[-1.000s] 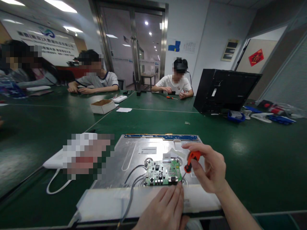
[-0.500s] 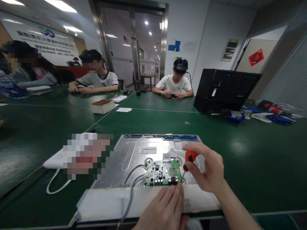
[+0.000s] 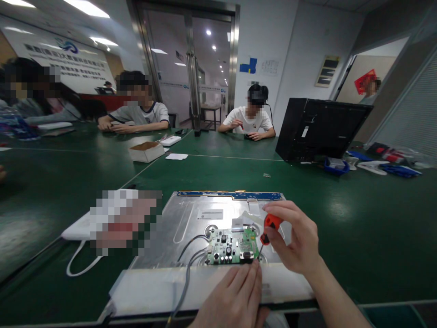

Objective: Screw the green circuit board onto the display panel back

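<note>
In the head view my right hand [image 3: 295,241] has an orange and black screwdriver [image 3: 271,223] between thumb and fingers. Its shaft slants down to the lower right corner of a green circuit board [image 3: 227,248]. The tip itself is too small to make out. Below that corner, my left hand [image 3: 232,291] lies with fingers stretched out side by side, fingertips close to the shaft; its thumb is mostly hidden. The board sits on a silver metal panel [image 3: 191,223] with a blue strip board [image 3: 205,195] along its far edge. Dark cables [image 3: 187,273] run from the board's left side.
A white device [image 3: 77,230] with a cable, partly pixelated, lies left of the panel. Beyond are an open cardboard box [image 3: 146,152], a black monitor housing [image 3: 321,130] and a blue tray [image 3: 336,166]. Several people are in view, mostly seated across the green table [image 3: 368,237].
My right hand has shifted slightly and the screwdriver handle has turned in its fingers. My left hand stays put. The person opposite has lifted a hand, and someone has appeared in the right doorway.
</note>
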`<state>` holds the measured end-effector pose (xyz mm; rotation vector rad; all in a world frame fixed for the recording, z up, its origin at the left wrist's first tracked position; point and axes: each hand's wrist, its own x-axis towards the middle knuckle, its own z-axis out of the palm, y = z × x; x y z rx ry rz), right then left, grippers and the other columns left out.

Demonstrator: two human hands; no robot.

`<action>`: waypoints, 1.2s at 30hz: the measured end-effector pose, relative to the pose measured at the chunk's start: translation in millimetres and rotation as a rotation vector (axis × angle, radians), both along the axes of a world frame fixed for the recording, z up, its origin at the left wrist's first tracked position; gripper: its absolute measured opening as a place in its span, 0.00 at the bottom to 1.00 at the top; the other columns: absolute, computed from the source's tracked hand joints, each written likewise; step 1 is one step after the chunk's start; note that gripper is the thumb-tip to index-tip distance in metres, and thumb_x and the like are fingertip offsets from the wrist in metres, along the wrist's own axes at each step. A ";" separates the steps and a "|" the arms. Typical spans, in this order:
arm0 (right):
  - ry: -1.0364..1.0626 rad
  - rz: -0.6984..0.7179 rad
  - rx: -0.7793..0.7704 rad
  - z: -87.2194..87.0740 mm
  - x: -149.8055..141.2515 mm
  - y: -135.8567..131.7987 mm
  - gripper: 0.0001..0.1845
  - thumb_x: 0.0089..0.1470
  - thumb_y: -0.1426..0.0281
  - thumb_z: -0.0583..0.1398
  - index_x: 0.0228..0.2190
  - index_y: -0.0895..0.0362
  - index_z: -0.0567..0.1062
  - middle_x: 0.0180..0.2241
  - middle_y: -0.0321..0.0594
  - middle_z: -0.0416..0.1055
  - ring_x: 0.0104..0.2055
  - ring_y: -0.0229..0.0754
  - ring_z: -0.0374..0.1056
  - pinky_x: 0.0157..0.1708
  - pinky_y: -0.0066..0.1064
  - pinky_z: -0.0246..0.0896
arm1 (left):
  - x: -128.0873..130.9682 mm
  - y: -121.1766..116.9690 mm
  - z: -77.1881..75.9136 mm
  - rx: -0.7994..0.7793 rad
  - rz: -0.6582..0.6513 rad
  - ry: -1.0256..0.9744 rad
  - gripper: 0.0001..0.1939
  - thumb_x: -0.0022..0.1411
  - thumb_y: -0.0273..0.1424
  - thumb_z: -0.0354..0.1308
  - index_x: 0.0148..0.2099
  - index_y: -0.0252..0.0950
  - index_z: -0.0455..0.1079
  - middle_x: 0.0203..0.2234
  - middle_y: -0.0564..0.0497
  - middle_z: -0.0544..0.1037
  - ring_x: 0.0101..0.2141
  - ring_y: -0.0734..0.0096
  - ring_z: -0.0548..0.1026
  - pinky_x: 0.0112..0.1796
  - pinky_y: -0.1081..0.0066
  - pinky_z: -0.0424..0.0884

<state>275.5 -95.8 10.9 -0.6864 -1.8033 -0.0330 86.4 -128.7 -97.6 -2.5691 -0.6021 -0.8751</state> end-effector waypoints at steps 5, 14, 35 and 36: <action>-0.039 -0.005 0.020 5.7 2.4 -2.2 0.18 0.59 0.76 0.56 0.50 0.53 0.73 0.39 0.44 0.79 0.36 0.44 0.77 0.28 0.31 0.73 | 0.3 0.1 0.6 0.004 -0.003 -0.011 0.21 0.74 0.33 0.48 0.57 0.22 0.71 0.49 0.36 0.81 0.49 0.57 0.78 0.49 0.63 0.71; 0.072 -0.154 0.022 -7.0 -2.0 -0.2 0.14 0.58 0.72 0.63 0.45 0.53 0.70 0.34 0.40 0.79 0.27 0.39 0.75 0.26 0.30 0.72 | -0.3 -0.1 0.9 -0.003 0.016 0.019 0.22 0.73 0.35 0.49 0.58 0.23 0.70 0.50 0.37 0.81 0.52 0.58 0.77 0.50 0.63 0.71; 0.038 -0.070 0.086 -6.1 0.8 1.4 0.18 0.56 0.73 0.64 0.47 0.53 0.70 0.37 0.41 0.72 0.37 0.44 0.71 0.33 0.35 0.73 | 1.3 0.4 7.0 0.038 0.005 -0.029 0.20 0.74 0.34 0.47 0.55 0.23 0.72 0.46 0.39 0.82 0.47 0.60 0.78 0.49 0.65 0.69; 0.038 -0.081 0.093 -5.8 0.4 1.5 0.18 0.55 0.74 0.64 0.47 0.53 0.70 0.37 0.41 0.72 0.37 0.44 0.71 0.33 0.36 0.73 | 1.1 0.4 6.5 0.035 0.009 -0.019 0.20 0.74 0.34 0.48 0.55 0.23 0.71 0.46 0.39 0.82 0.47 0.60 0.77 0.49 0.65 0.69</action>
